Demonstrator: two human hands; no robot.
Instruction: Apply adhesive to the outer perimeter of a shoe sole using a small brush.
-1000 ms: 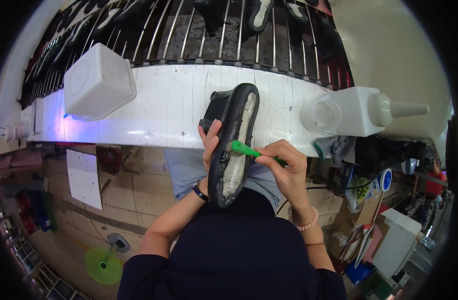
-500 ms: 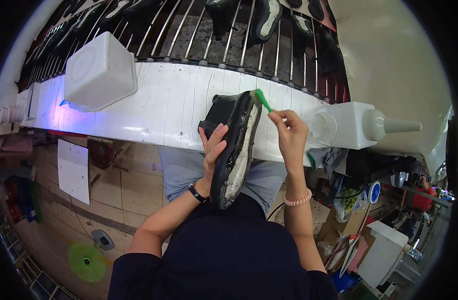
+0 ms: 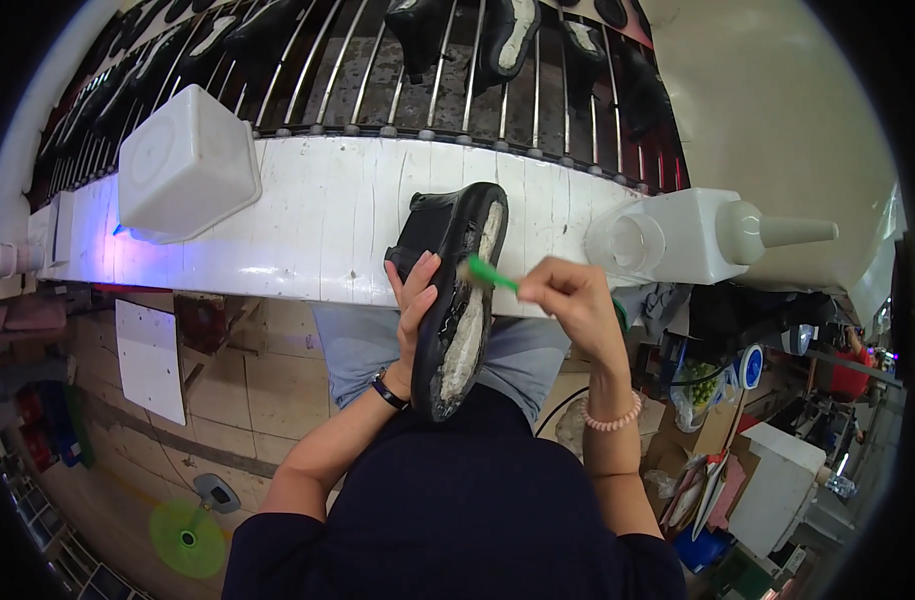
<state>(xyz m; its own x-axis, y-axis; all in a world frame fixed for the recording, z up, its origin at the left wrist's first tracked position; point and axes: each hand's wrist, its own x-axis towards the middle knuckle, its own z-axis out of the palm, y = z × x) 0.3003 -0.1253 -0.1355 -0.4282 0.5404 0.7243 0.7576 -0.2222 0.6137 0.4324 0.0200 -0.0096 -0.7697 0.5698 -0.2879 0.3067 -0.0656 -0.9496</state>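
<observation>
Black shoe (image 3: 456, 300), frame centre, sole up, whitish paste on sole, toe toward upper frame. Green-handled brush (image 3: 490, 273) bristles on sole, handle pointing right.

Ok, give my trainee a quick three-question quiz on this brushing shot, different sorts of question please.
1. True or false: the left hand holds the black shoe sole-side up.
2. What touches the sole?
A. the brush's bristles
B. a cloth
C. a bare fingertip
3. Fill in: the right hand has its grip on a ____ brush.

Key
1. True: the pale sole faces the camera.
2. A: the bristle end meets the upper part of the sole.
3. Green. Behind stand a white square tub at the left and a white nozzle bottle at the right, on the white ledge.
</observation>
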